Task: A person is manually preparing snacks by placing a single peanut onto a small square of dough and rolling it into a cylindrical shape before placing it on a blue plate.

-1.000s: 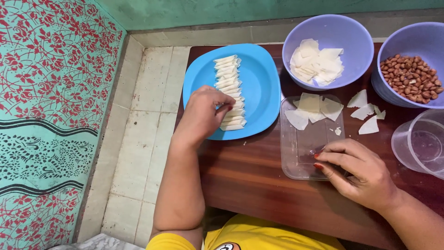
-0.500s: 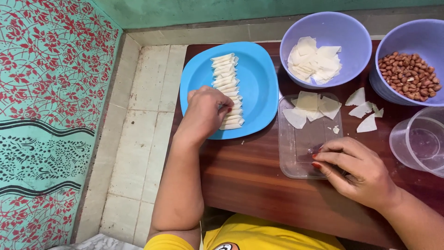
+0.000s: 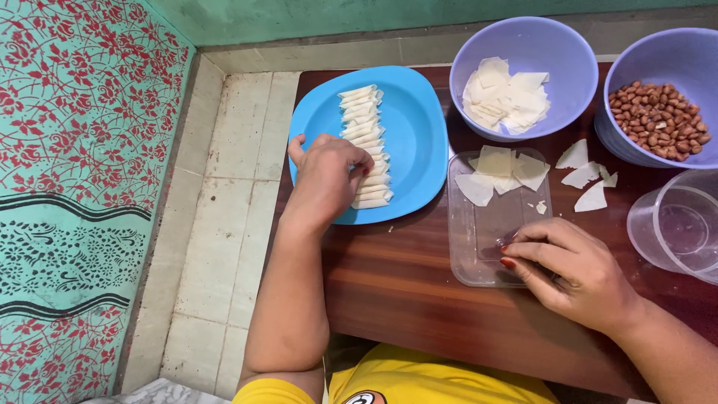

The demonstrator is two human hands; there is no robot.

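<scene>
Left hand: curled, fingertips still pinching newest roll, row of rolls, blue plate
Right hand: unmoved, fingers pressed on clear tray
Change: none; placing continues

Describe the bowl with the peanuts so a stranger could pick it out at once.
On the dark brown wooden table, look to the far right edge, past the square blue plastic plate. Two round lilac plastic bowls sit side by side there. The one you want is the rightmost, filled with reddish-brown peanuts; its neighbour holds pale pastry sheets.
</scene>
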